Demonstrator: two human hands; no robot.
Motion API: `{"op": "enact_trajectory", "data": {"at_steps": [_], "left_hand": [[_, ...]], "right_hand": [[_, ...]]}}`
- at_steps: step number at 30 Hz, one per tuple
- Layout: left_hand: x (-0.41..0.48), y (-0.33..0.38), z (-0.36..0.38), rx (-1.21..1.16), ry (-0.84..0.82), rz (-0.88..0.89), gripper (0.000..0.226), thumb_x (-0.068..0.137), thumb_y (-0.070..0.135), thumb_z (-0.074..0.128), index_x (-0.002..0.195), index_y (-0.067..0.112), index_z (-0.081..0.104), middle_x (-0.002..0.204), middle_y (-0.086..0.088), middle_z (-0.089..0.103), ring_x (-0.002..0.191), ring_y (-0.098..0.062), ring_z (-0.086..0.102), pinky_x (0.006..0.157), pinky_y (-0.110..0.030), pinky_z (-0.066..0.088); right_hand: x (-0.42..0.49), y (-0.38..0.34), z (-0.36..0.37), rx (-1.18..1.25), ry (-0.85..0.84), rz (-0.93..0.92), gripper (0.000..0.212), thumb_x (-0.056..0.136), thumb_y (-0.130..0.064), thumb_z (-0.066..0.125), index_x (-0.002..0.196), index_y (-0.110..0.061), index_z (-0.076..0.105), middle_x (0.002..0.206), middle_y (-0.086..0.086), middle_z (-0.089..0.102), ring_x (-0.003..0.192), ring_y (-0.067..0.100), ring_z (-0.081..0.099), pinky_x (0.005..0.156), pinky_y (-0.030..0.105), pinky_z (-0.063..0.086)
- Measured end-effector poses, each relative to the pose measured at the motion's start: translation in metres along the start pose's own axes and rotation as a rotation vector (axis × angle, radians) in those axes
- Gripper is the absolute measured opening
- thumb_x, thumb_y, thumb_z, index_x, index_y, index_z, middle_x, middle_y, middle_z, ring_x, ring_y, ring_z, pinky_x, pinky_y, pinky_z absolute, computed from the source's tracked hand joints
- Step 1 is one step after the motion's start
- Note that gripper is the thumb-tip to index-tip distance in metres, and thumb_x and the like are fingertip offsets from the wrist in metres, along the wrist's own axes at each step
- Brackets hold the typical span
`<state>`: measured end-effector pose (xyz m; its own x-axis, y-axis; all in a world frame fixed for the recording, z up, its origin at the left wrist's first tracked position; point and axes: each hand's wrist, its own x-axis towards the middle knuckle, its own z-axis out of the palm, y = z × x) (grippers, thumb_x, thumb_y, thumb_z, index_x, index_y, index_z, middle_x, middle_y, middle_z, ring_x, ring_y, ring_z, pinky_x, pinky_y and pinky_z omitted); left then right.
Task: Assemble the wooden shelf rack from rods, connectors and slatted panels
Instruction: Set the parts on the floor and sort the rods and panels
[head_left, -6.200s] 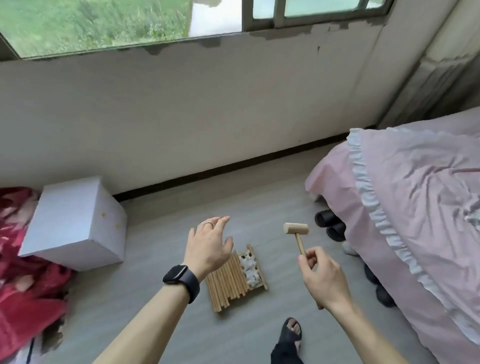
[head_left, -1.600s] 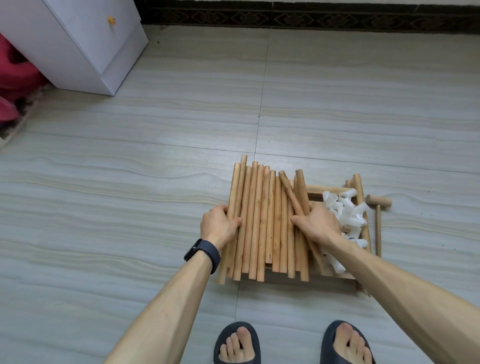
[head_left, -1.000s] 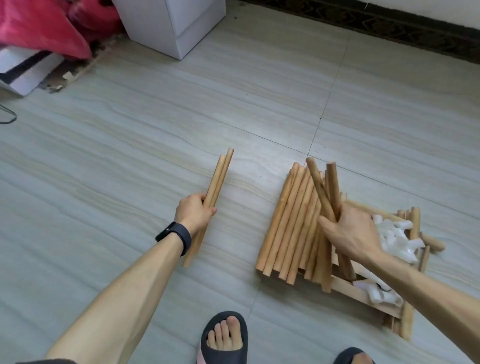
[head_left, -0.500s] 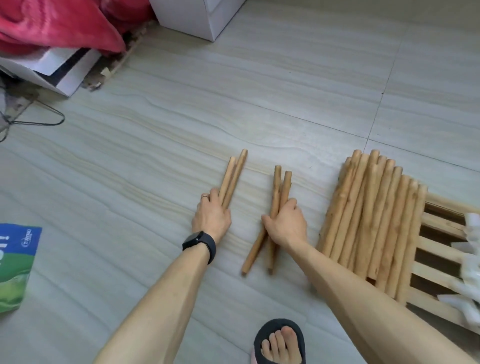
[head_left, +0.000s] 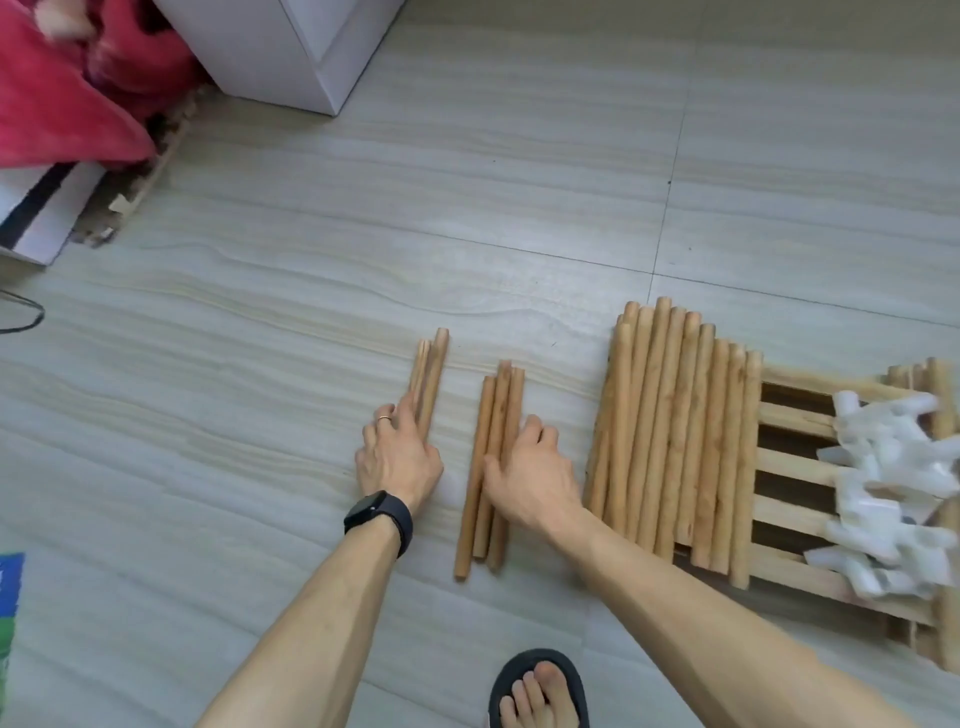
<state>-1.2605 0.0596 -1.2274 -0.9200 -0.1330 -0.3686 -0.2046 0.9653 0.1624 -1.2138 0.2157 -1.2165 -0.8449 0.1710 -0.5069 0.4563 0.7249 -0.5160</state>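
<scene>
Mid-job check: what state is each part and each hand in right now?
left hand: fingers straight, resting on the rod pair
right hand: resting on the three-rod group
rod pair: loose on the floor, side by side
three-rod group: loose on the floor
rod pile: loose, lying across the slatted panel
slatted panel: flat on the floor, unassembled
connectors: loose heap on the panel

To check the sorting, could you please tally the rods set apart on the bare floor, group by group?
Left group, under the left hand: 2 rods
Middle group, at the right hand: 3 rods
Total: 5 rods
</scene>
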Motion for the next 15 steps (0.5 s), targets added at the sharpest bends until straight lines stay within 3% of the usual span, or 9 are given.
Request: {"op": "enact_trajectory", "data": {"at_steps": [2,5,8,11,15], "left_hand": [[-0.002,0.019,0.000,-0.025,0.105,0.108,0.056,0.093,0.031,0.057,0.145,0.018,0.043,0.144,-0.011,0.044,0.131,-0.032,0.041,0.101,-0.045,0.041],[-0.015,0.063,0.010,-0.134,0.181,0.397,0.046,0.096,0.050,0.049,0.131,0.021,0.056,0.123,-0.004,0.059,0.124,-0.023,0.051,0.099,-0.040,0.044],[-0.039,0.107,0.028,-0.332,-0.142,0.369,0.067,0.088,0.076,0.039,0.131,0.026,0.051,0.115,0.006,0.061,0.103,-0.015,0.059,0.081,-0.034,0.048],[-0.050,0.134,0.039,-0.414,-0.369,0.247,0.066,0.090,0.072,0.046,0.134,0.022,0.048,0.111,0.005,0.065,0.097,-0.016,0.059,0.079,-0.033,0.047],[-0.051,0.138,0.041,-0.682,-0.438,0.104,0.053,0.093,0.053,0.063,0.131,0.018,0.052,0.105,0.006,0.064,0.100,-0.016,0.064,0.091,-0.035,0.052]], "right_hand": [[-0.010,0.006,-0.024,0.138,0.086,-0.098,0.058,0.095,-0.048,0.047,0.143,-0.017,0.035,0.129,0.003,0.050,0.110,0.030,0.059,0.088,0.040,0.047],[-0.024,0.041,-0.069,0.370,0.387,-0.172,0.040,0.090,-0.049,0.049,0.124,-0.028,0.049,0.101,-0.014,0.051,0.083,0.009,0.056,0.073,0.025,0.044],[-0.034,0.101,-0.104,0.435,0.593,0.035,0.035,0.093,-0.042,0.058,0.122,-0.024,0.048,0.106,-0.007,0.053,0.090,0.013,0.057,0.074,0.032,0.048],[-0.041,0.150,-0.117,0.241,0.498,0.338,0.055,0.094,-0.049,0.057,0.134,-0.015,0.042,0.131,0.006,0.047,0.113,0.023,0.055,0.084,0.037,0.046],[-0.041,0.166,-0.120,0.182,0.359,0.336,0.062,0.098,-0.053,0.053,0.142,-0.010,0.042,0.139,0.011,0.048,0.120,0.028,0.056,0.095,0.042,0.050]]}}
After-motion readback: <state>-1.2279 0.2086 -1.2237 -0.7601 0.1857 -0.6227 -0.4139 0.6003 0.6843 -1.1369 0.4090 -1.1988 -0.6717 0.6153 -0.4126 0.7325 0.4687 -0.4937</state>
